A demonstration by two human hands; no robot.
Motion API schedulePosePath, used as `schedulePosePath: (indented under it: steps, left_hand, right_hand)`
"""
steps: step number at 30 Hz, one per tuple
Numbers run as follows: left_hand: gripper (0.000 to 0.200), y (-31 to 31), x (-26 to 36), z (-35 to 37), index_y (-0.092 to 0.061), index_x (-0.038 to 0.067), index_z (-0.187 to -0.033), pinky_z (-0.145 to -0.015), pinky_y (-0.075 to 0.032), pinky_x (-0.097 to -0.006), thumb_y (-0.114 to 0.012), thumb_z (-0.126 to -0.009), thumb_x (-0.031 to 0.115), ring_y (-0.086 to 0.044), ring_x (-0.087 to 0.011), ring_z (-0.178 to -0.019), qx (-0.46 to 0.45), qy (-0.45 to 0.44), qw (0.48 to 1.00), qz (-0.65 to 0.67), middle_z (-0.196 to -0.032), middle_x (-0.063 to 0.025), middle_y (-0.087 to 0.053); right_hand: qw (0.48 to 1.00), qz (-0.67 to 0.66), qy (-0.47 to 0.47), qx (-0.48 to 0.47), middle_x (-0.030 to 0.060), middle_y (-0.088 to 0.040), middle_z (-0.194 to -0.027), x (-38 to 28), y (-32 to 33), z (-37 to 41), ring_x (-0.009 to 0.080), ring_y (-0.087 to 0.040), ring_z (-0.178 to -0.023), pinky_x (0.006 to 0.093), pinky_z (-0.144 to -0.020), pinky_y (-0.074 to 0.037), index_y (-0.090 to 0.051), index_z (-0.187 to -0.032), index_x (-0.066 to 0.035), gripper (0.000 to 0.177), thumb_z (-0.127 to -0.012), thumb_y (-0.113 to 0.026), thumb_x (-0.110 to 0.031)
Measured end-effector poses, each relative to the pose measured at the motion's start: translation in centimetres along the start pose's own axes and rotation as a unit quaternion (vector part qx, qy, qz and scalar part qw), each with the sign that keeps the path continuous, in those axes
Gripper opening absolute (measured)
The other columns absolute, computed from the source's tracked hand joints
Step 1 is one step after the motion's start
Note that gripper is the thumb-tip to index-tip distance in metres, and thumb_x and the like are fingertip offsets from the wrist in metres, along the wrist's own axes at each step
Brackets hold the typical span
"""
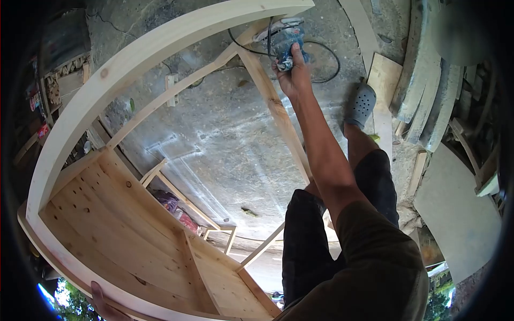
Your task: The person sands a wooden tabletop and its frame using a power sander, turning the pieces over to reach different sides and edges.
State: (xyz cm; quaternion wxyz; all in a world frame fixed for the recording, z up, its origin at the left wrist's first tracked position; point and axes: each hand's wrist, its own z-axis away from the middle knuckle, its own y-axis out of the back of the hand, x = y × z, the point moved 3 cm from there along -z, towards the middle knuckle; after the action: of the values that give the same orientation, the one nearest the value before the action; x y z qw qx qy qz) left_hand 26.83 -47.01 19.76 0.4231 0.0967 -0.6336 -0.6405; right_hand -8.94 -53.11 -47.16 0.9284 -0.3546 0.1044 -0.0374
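My right hand [294, 75] is wrapped around a worn blue electric sander [286, 43] with whitish dust on it. The sander is at the inner side of the far end of a large curved wooden frame [101, 72]. From the tool a black cord [338, 67] loops over the floor. At the bottom left, my left hand [103, 305] grips the near part of the frame's rim, most of its fingers hidden or cut off by the view. Pale boards [123, 214] with knots line the frame's lower left side.
Wooden braces [273, 107] cross the frame's inside above a concrete floor [225, 144]. My foot in a grey clog [360, 104] stands at the right. Curved wood pieces [428, 80] and a flat panel [455, 208] lie farther right.
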Motion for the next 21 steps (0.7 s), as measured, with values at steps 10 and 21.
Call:
schedulePosePath:
  steps: [10, 21]
  left_hand:
    - [0.082, 0.2, -0.3, -0.1, -0.036, -0.004, -0.157, -0.105, -0.049, -0.0447, -0.068, -0.098, 0.043, -0.057, -0.0299, -0.127, 0.046, 0.001, 0.999, -0.014, -0.140, -0.0208, -0.053]
    - [0.082, 0.6, -0.4, 1.1, -0.033, -0.002, -0.162, -0.108, -0.048, -0.0446, -0.069, -0.100, 0.037, -0.056, -0.0288, -0.130, 0.050, 0.043, 0.998, -0.013, -0.146, -0.0188, -0.051]
  right_hand:
    - [0.994, -0.081, -0.072, 0.032, 0.0055, -0.071, -0.110, 7.1, 3.7, -2.7, 0.0213, -0.067, -0.092, 0.0382, -0.076, -0.057, -0.063, -0.127, -0.010, 0.034, -0.104, -0.072, -0.033]
    - [0.992, -0.107, -0.059, 0.008, 0.0072, -0.071, -0.113, 1.0, 1.4, -0.8, 0.0228, -0.067, -0.092, 0.0387, -0.077, -0.058, -0.062, -0.124, -0.009, 0.029, -0.105, -0.070, -0.030]
